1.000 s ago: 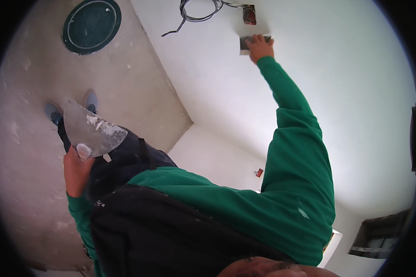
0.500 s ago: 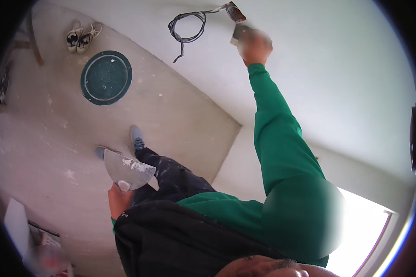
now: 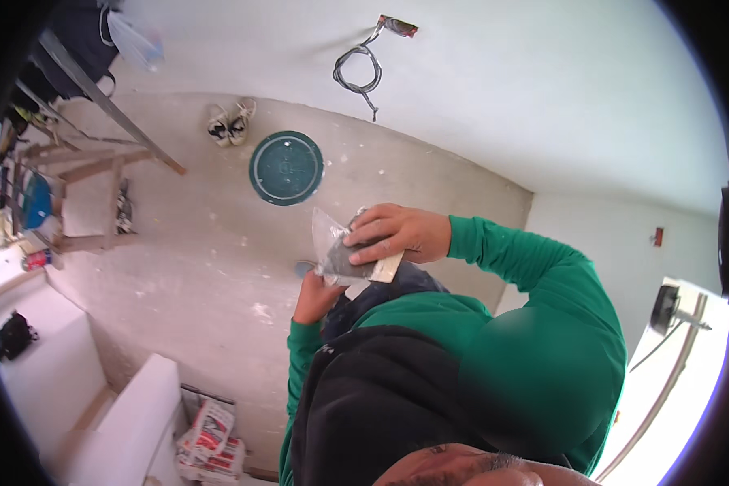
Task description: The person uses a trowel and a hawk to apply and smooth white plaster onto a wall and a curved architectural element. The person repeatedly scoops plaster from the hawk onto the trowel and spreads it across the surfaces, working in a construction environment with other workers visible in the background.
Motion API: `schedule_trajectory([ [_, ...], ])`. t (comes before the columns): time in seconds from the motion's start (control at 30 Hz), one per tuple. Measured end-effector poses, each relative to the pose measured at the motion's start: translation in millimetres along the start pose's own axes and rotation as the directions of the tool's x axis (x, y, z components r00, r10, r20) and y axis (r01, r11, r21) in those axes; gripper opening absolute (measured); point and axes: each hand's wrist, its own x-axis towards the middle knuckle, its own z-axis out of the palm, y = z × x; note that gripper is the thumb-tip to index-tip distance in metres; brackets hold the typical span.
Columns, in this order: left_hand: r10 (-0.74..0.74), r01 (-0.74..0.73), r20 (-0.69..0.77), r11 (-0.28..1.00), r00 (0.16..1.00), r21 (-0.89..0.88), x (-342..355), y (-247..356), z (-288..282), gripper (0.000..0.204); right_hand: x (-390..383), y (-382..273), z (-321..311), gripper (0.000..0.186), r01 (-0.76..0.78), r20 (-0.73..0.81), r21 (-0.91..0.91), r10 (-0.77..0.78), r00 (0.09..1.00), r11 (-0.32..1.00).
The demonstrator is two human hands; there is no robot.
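Note:
My left hand (image 3: 313, 301) grips a clear, fan-shaped plate (image 3: 325, 231) in front of my body. White paste was visible on that plate half a second ago. My right hand (image 3: 407, 233) is wrapped over a dark grey flat tool (image 3: 350, 259) with a pale, wood-coloured edge, its fingers spread across the dark face. Both hands are close together, and the tool overlaps the plate; I cannot tell whether they touch. Most of my left fingers are hidden behind the plate.
A round green lid or tub (image 3: 287, 168) lies on the floor near a pair of shoes (image 3: 231, 123). Coiled cable (image 3: 357, 69) hangs from a wall box (image 3: 399, 27). Wooden trestles (image 3: 105, 194) stand left; white blocks (image 3: 142, 421) and printed bags (image 3: 212, 441) lie lower left.
My right hand has come down from the wall beside the cable box to the plate in my left hand, bringing the grey tool. The view has swung left, showing trestles and bags.

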Motion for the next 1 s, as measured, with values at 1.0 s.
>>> schedule_trajectory([
  [1.0, 0.080, 0.001, -0.438, 0.984, 0.895, 0.180, -8.5, 113.4, -149.7, 0.026, 29.0, 267.6, -94.3, 0.032, -0.745, -0.839, 0.535, 0.354, -0.413, 0.399],
])
